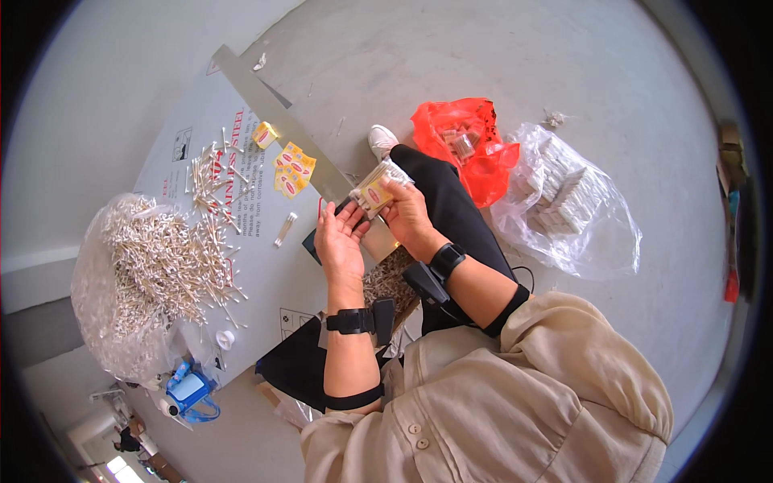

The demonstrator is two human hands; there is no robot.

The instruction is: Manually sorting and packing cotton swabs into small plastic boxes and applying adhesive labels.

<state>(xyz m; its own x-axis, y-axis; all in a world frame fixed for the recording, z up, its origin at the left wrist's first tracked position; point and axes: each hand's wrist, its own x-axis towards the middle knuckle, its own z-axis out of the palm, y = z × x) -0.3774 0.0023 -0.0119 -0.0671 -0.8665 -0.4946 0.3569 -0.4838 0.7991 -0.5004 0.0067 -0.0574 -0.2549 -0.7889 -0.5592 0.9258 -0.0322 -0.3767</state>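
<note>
My right hand (409, 216) grips a small clear pack of cotton swabs (374, 193) with a yellow and red label, held above my lap. Just left of the pack, my left hand (342, 241) is palm up with its fingers apart. Its fingertips are close to the pack's lower end; whether they touch it I cannot tell. Yellow printed cards (294, 169) lie in a loose group on the grey table, beside a small yellow stack (264, 135). A short bundle of swabs (284, 229) lies nearer. Below my hands, partly hidden by them, is a container of loose swabs (390, 278).
A large heap of loose cotton swabs (165, 253) spills from a clear bag (90, 270) across the table's left side. A blue strapped item (192, 390) sits at the near corner. On the floor at right are a red bag (495, 157) and a clear bag (616, 229) of white packs.
</note>
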